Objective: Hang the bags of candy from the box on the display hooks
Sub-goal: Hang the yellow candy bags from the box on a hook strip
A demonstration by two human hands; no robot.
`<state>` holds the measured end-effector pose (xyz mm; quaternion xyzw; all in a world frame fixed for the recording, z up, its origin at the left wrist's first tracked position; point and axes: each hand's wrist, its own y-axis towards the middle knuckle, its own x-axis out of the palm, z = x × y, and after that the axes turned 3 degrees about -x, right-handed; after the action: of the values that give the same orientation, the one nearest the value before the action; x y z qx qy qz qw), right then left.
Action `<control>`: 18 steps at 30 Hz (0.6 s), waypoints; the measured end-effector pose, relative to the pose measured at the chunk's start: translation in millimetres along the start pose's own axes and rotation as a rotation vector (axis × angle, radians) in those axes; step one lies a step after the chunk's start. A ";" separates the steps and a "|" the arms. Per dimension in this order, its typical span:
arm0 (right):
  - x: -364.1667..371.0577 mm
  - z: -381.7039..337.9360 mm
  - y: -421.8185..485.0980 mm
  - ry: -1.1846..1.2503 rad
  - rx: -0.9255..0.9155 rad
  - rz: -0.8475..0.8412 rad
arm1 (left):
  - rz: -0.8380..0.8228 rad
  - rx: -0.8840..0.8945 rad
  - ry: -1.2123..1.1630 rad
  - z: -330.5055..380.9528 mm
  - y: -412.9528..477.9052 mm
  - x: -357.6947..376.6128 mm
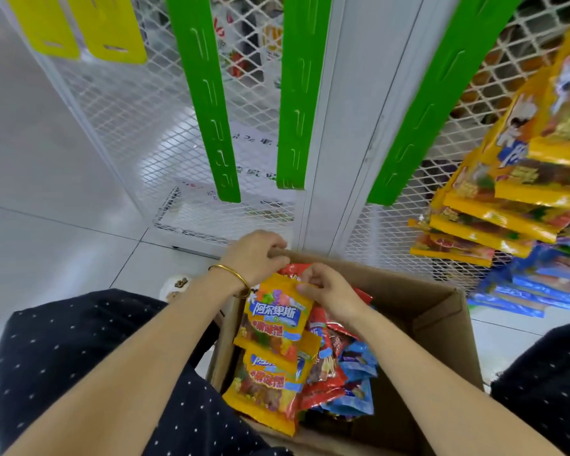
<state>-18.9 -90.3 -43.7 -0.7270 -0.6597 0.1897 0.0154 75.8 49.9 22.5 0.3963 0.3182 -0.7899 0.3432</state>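
L hand (255,255) is curled at the far rim of the box (441,324) — on cardboard or a bag top, can't tell. The orange candy bag (277,317) stands atop the pile in the box's left side. R hand (329,291) pinches its top edge. It looks light, soft, w/ slick film — best gripped by the flat sealed top, not the belly.

I pinch a yellow candy bag (275,315) by its top, upright in the cardboard box (441,327). More red and blue bags (356,363) lie beside it.
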 end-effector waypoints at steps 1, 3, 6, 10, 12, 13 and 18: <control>-6.4 -8.3 -4.3 0.042 -0.018 -0.019 | -0.040 0.017 0.024 -0.3 -1.6 -1.4; -19.7 -27.6 -14.5 0.113 -0.040 -0.026 | -0.073 0.034 -0.018 5.2 -6.5 -8.4; -44.8 -54.8 -33.4 0.139 -0.089 0.033 | -0.031 0.077 -0.119 27.7 -12.7 -24.2; -86.0 -93.8 -66.9 0.026 -0.285 0.210 | 0.049 0.184 -0.241 86.6 -24.9 -51.1; -110.3 -119.4 -89.7 -0.055 -0.382 0.307 | 0.053 0.278 -0.246 123.3 -28.6 -69.0; -123.0 -133.5 -102.3 -0.094 -0.421 0.356 | 0.038 0.325 -0.245 143.1 -30.3 -80.2; -189.4 -205.0 -159.2 -0.232 -0.597 0.573 | 0.171 0.512 -0.398 246.0 -28.1 -151.8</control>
<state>-120.9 -205.9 238.2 -0.8274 -0.4545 0.0675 -0.3230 21.5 -80.8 276.1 0.3330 0.0016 -0.8744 0.3530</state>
